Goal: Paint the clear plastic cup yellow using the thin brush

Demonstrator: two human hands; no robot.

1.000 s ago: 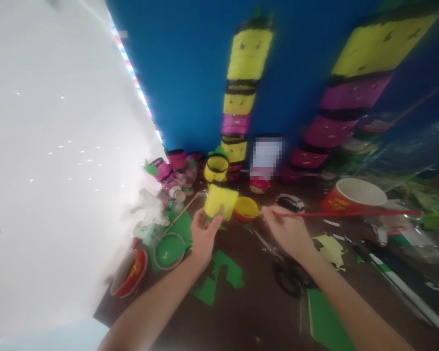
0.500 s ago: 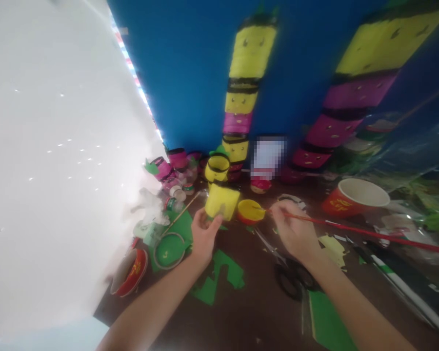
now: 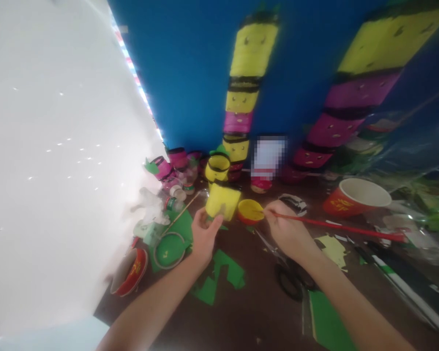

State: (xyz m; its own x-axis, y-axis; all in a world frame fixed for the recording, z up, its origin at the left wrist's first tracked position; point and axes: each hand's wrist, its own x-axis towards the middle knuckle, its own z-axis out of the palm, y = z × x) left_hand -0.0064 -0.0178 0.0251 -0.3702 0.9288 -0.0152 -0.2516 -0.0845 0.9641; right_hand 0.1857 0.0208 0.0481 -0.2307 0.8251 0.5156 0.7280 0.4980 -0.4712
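Note:
My left hand [image 3: 206, 236] is closed around the lower left part of a yellow-painted piece [image 3: 223, 200], which it holds up above the table. Pinched in my right hand [image 3: 283, 226] is a long red paintbrush [image 3: 336, 225]. The brush's front end reaches into a small red cup of yellow paint [image 3: 250, 212], between the two hands. Just behind the held piece stands a yellow ring-shaped cup [image 3: 217, 167] with a dark rim. Black-handled scissors [image 3: 289, 280] lie below my right hand.
Green paper scraps [image 3: 231, 269] lie on the brown table [image 3: 219, 326]. At the left are a red cup [image 3: 133, 273] and a round lid [image 3: 169, 250]. A larger red cup [image 3: 342, 204] stands at the right. Yellow and pink stacks [image 3: 254, 48] rise against the blue backdrop.
My right hand has shifted slightly left, bringing the brush further into the paint cup, and the brush's rear end has swung. My left hand and the yellow piece have barely moved.

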